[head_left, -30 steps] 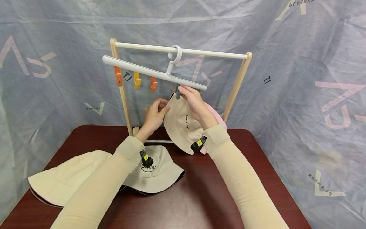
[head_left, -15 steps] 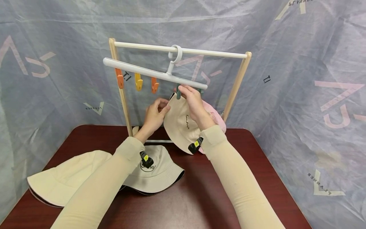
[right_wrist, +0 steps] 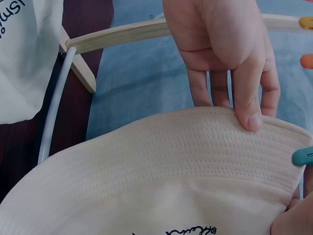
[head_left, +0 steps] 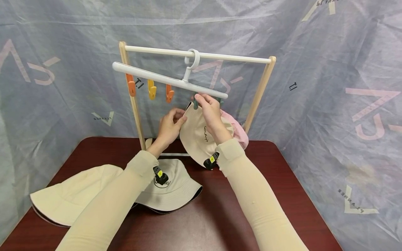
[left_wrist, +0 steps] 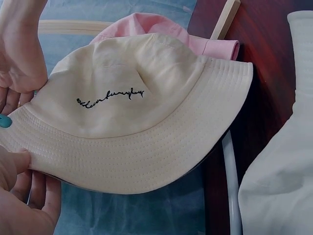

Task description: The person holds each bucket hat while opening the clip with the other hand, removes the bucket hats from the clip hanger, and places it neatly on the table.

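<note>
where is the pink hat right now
In the head view, the pink hat is right of centre, behind the cream hat that the left hand holds, near the rack's right wooden post.

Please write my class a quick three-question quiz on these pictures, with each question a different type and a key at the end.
1. True or false: in the head view, the pink hat is behind the cream script-lettered hat.

2. Multiple choice: what does the left hand pinch?
A) the yellow clip
B) the brim of the cream script-lettered hat
C) the wooden rack

3. Count: how many orange clips can you see on the white hanger in the head view?

Key: 1. True. 2. B. 3. Two.
</note>
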The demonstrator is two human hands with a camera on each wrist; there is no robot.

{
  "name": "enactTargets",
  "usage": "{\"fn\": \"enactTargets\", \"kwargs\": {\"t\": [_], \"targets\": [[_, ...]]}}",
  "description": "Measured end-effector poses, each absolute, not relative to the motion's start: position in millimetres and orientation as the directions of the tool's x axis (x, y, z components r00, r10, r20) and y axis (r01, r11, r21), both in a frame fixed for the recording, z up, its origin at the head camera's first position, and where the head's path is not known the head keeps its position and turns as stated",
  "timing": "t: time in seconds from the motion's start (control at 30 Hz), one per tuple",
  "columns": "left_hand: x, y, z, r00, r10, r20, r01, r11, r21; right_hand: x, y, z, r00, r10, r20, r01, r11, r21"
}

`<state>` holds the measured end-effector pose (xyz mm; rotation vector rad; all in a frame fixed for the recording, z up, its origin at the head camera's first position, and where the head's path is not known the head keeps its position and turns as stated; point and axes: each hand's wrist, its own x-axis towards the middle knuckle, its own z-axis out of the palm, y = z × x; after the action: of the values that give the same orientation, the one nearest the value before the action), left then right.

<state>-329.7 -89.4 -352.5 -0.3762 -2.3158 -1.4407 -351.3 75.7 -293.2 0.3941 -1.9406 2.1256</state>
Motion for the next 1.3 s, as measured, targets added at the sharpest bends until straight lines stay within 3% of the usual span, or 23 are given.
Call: {"fn": "enactTargets", "kwargs": {"t": [1.3], "targets": [[-329.2,-87.4,-354.8,-0.879,0.007,0.476,0.433,0.429,0.793,-353.9,71.6,-294.3,-0.926,0.045,0.375,-0.378,-0.089,-0.922]]}}
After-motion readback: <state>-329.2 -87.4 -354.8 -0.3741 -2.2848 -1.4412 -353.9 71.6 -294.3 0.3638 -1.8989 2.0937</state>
